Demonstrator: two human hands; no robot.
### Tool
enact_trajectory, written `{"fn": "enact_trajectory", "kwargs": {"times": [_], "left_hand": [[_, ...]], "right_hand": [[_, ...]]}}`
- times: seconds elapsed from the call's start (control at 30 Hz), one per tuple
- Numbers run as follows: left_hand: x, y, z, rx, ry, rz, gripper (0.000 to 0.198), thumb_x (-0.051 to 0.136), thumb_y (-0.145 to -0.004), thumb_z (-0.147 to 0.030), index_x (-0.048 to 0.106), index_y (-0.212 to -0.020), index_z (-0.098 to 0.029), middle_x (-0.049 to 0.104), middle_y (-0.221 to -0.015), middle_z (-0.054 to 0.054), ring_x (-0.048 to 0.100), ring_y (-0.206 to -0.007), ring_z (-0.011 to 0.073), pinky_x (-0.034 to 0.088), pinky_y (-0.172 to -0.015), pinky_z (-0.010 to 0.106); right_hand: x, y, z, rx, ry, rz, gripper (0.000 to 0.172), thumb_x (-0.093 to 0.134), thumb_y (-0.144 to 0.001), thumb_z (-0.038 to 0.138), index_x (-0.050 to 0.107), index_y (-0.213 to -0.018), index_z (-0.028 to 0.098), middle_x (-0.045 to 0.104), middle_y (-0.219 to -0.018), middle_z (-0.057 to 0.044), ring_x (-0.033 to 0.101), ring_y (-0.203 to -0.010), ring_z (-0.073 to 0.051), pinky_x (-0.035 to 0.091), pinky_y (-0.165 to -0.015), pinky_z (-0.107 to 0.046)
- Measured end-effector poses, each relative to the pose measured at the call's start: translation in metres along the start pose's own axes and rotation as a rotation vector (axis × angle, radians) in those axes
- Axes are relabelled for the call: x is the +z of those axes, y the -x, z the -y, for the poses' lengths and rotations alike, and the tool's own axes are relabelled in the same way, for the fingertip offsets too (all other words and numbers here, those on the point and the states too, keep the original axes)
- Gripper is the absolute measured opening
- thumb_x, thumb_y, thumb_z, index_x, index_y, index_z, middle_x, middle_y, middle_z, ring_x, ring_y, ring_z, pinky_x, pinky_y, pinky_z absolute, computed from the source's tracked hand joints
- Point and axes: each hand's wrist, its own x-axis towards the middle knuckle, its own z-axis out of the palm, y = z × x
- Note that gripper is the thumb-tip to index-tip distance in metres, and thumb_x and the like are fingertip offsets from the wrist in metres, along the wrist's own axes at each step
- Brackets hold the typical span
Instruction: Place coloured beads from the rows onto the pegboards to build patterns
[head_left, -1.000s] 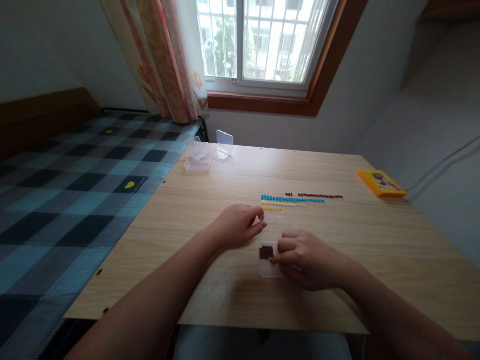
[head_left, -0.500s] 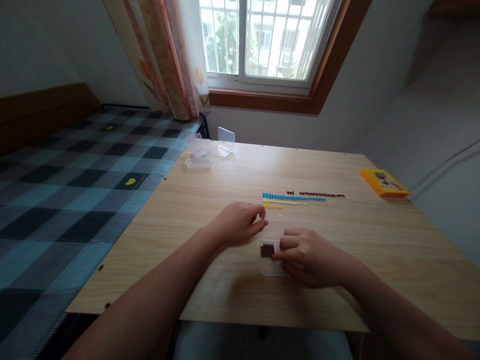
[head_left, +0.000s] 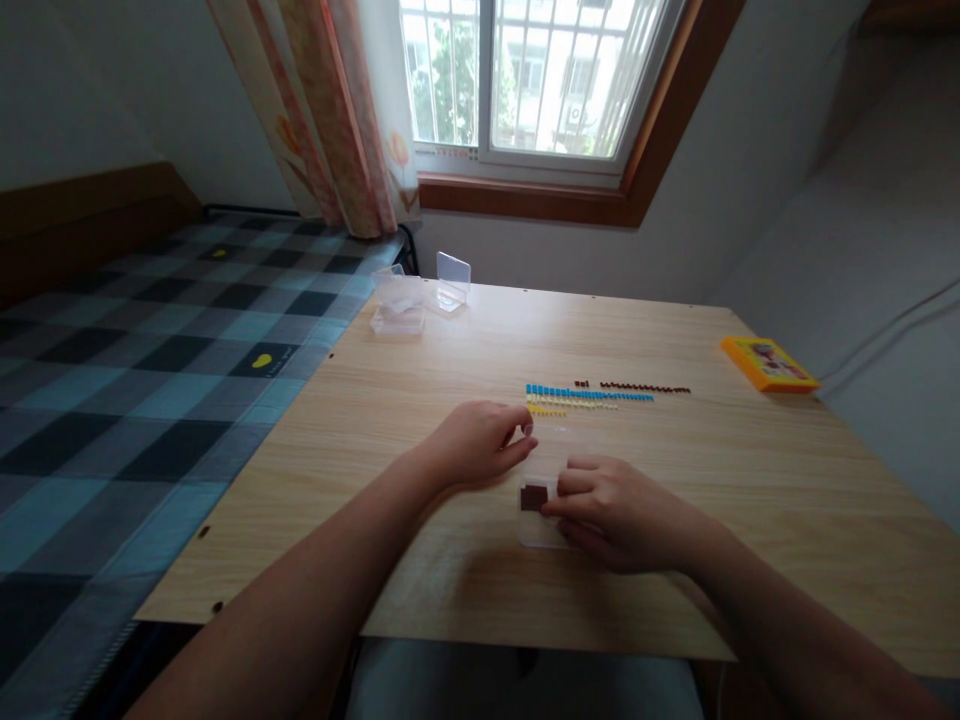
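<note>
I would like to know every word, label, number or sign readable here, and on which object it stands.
No text reads with certainty.
Checked bed cover: small writing beside the yellow mark, too small to read surely.
Orange-yellow box: printed cover, too blurred to read.
Window frame: tiny marks along the lower left, unreadable.
Clear open box: no text visible.

The index fingertip of the right hand has moved up from just below the brown block to its lower right corner. The small dark piece seen by that fingertip a second ago no longer shows separately. The head view has tipped slightly downward
</note>
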Motion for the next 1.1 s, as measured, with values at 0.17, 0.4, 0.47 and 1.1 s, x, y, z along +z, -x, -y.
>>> {"fn": "enact_trajectory", "kwargs": {"times": [0.17, 0.4, 0.47, 1.1], "left_hand": [[0.000, 0.000, -0.001, 0.013, -0.007, -0.017, 0.014, 0.061, -0.094, -0.033, 0.069, -0.090, -0.021, 0.066, -0.070, -0.001, 0.059, -0.063, 0.0162, 0.040, -0.064, 0.028], [0.000, 0.000, -0.001, 0.035, -0.035, -0.011, 0.014, 0.061, -0.094, -0.032, 0.069, -0.091, -0.021, 0.066, -0.070, -0.001, 0.058, -0.062, 0.0154, 0.037, -0.060, 0.027], [-0.001, 0.000, 0.000, 0.038, -0.040, -0.014, 0.014, 0.061, -0.094, -0.032, 0.069, -0.091, -0.020, 0.066, -0.070, -0.001, 0.058, -0.063, 0.0155, 0.036, -0.060, 0.027], [-0.002, 0.000, 0.001, 0.037, -0.052, 0.004, 0.016, 0.060, -0.095, -0.034, 0.068, -0.091, -0.021, 0.068, -0.072, -0.001, 0.060, -0.065, 0.0160, 0.040, -0.063, 0.027]], "right_hand": [[0.000, 0.001, 0.000, -0.004, 0.006, -0.004, 0.018, 0.055, -0.090, 0.013, 0.072, -0.091, 0.019, 0.066, -0.082, -0.005, 0.054, -0.075, -0.019, 0.039, -0.069, -0.033], [-0.001, -0.001, 0.002, 0.009, 0.010, 0.010, 0.029, 0.054, -0.090, 0.012, 0.074, -0.111, 0.018, 0.069, -0.088, -0.006, 0.056, -0.079, -0.021, 0.042, -0.072, -0.034], [-0.001, -0.002, 0.002, 0.004, 0.004, -0.007, 0.033, 0.053, -0.091, 0.012, 0.073, -0.116, 0.018, 0.069, -0.089, -0.006, 0.056, -0.080, -0.021, 0.043, -0.072, -0.035], [-0.003, 0.013, -0.007, 0.029, -0.003, -0.011, 0.017, 0.058, -0.088, 0.015, 0.073, -0.084, 0.023, 0.065, -0.079, -0.001, 0.052, -0.073, -0.017, 0.034, -0.067, -0.032]]}}
